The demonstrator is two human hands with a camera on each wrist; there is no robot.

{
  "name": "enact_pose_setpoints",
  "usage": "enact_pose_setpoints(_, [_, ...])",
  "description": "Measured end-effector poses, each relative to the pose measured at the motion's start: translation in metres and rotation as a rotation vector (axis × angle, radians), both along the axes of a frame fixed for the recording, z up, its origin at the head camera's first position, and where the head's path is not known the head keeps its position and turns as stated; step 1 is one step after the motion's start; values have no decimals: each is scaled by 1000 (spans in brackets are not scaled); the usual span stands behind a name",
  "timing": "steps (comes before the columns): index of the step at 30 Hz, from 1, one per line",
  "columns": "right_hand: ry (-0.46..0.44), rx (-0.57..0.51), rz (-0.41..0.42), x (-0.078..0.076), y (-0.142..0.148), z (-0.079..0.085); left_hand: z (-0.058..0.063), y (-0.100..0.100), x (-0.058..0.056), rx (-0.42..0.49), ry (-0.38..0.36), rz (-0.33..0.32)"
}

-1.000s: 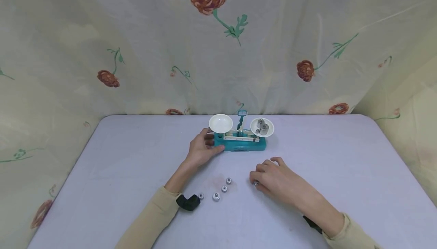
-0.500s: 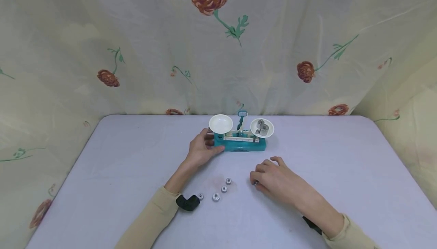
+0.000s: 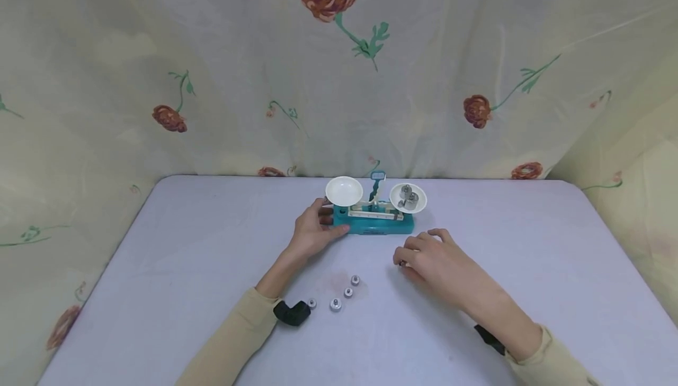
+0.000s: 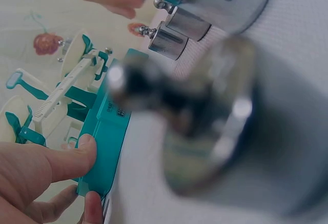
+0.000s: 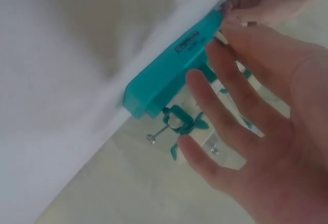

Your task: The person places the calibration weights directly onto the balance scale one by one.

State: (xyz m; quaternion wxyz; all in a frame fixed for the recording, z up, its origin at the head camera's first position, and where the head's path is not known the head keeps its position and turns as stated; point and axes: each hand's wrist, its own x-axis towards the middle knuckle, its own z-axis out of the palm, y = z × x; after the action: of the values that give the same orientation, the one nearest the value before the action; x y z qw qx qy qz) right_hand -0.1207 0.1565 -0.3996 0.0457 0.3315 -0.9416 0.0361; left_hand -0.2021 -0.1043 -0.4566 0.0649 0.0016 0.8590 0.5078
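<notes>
A teal balance scale (image 3: 373, 227) with two white pans stands toward the back of the table. My left hand (image 3: 312, 233) grips the left end of its base, thumb in front and other fingers behind. The left pan (image 3: 344, 192) holds nothing; in the right pan (image 3: 421, 203) sit several metal weights (image 3: 412, 199). My right hand (image 3: 436, 268) pinches a small metal weight (image 3: 402, 263) between thumb and index finger, in front of the scale's right end. In the right wrist view, the other fingers (image 5: 225, 111) are spread, and the thumb and index mostly hide that weight.
Several loose knobbed weights (image 3: 336, 305) stand upright on the white table (image 3: 185, 292), near my left wrist's black camera mount (image 3: 292, 314). One weight (image 4: 210, 111) looms blurred close to the left wrist camera. A flowered curtain (image 3: 238, 68) hangs behind the table.
My right hand has moved forward and slightly right, toward the scale, carrying the weight. The left hand keeps its grip on the base, and the loose weights stay put.
</notes>
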Motion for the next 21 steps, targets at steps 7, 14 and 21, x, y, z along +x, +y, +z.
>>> enact_pose_setpoints(7, [21, -46, -93, -5, 6, 9, 1, 1, 1, -1, -12, 10])
enact_pose_setpoints(14, [67, -57, -169, -14, 12, 16, -1, 0, 1, -3, -7, 3])
enact_pose_setpoints(21, [125, -74, -220, -20, 20, 22, -1, 0, 0, -1, 9, -2])
